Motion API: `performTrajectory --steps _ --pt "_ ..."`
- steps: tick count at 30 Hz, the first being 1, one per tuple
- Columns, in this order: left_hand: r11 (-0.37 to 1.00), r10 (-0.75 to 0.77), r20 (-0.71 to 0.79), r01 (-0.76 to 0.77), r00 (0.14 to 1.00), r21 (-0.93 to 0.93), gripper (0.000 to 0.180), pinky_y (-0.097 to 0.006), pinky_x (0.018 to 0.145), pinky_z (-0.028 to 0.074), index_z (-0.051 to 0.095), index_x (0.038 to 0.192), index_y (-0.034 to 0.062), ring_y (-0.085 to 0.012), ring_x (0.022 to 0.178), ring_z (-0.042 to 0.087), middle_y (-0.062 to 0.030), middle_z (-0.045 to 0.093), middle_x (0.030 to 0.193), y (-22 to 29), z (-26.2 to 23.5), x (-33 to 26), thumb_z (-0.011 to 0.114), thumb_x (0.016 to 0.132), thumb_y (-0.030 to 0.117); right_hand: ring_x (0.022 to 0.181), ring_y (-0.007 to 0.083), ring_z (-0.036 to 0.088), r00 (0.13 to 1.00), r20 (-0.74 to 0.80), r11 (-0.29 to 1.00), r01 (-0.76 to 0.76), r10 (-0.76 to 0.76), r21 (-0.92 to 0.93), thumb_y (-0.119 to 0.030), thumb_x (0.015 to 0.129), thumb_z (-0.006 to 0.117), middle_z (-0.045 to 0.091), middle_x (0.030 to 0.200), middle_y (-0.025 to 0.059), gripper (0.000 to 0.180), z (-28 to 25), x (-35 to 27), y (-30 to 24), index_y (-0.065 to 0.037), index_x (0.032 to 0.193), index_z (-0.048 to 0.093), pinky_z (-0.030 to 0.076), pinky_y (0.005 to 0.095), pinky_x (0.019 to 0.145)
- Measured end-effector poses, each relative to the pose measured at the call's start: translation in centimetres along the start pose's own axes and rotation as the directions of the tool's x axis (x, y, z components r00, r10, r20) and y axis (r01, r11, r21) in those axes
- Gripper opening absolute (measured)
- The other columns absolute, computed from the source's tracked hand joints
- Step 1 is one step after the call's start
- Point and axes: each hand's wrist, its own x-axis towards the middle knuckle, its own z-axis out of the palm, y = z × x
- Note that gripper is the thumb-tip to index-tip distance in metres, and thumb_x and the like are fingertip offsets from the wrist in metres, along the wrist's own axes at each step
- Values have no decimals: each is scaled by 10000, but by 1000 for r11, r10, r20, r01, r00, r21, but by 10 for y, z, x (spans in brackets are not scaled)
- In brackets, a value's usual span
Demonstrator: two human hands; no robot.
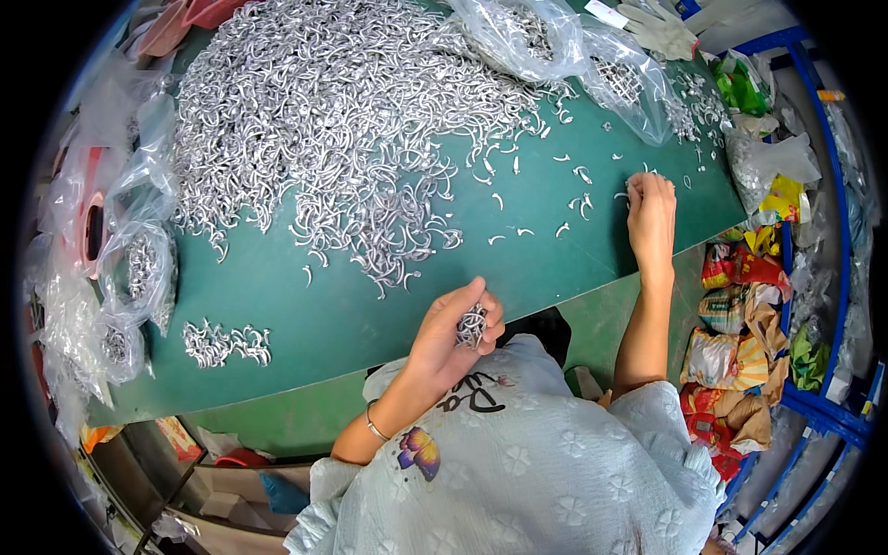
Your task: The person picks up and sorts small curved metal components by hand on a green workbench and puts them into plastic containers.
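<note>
Evidently the step in hand is gathering: the left hand (453, 338) is cupped near the desk's front edge, its grip closed loosely around a small bunch of silver metal hooks (472, 326), while the right hand (650, 217) reaches out over the green desk (314, 314) with fingertips pinched down among scattered loose hooks (578, 199); whether it has one between the fingers I cannot tell. The big heap of hooks (342, 120) covers the far half of the desk, and a small separate cluster (225, 342) lies near the front left. By my judgement, the next move calls for a fine pinch on a single curved piece and a careful carry to the full left palm without spilling the bunch.

Clear plastic bags (573, 55) holding more hooks lie at the far right of the desk, and more clear bags (139, 268) hang along its left edge. Crumpled red, yellow and green packets (740, 324) are piled to the right, beside a blue metal frame (832, 277). A white glove (659, 32) lies at the top right.
</note>
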Motion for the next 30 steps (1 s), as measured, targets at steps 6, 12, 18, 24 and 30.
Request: performTrajectory --steps 6,12,18,24,30 --pt "999 -22 -1 21 1000 -29 327 -206 412 268 558 782 74 -97 547 387 -31 440 667 -1 -2 1 479 994 309 970 331 537 983 -40 899 181 -180 399 -70 774 688 590 1006 139 242 -3 -4 -73 -31 998 605 415 411 849" --pt "995 -59 30 61 998 -83 347 -190 366 210 553 769 65 -87 503 339 -40 415 641 0 -3 -1 467 999 310 852 285 540 920 66 817 307 -386 488 -77 773 684 565 870 93 147 31 -5 -115 -31 885 601 408 398 743" --pt "994 -51 -9 50 999 -95 353 -195 368 215 548 756 69 -89 493 333 -44 420 635 -2 -4 0 469 997 314 861 304 559 949 164 757 103 -269 645 -73 757 711 597 903 115 205 15 13 -110 -12 933 625 437 406 821" --pt "996 -36 -23 34 999 -79 337 -200 374 221 549 758 71 -94 493 345 -46 423 634 3 -1 -1 479 993 301 1168 326 431 751 105 684 523 -652 509 -204 733 752 469 1281 122 529 30 19 -159 -78 1207 555 364 431 952" --pt "994 -18 -26 15 999 -111 328 -201 373 220 552 755 68 -95 493 353 -45 422 633 9 -4 -5 482 990 286 924 237 571 776 188 593 278 -603 755 -3 775 683 573 1108 87 285 27 7 -138 -43 1050 618 469 325 751"
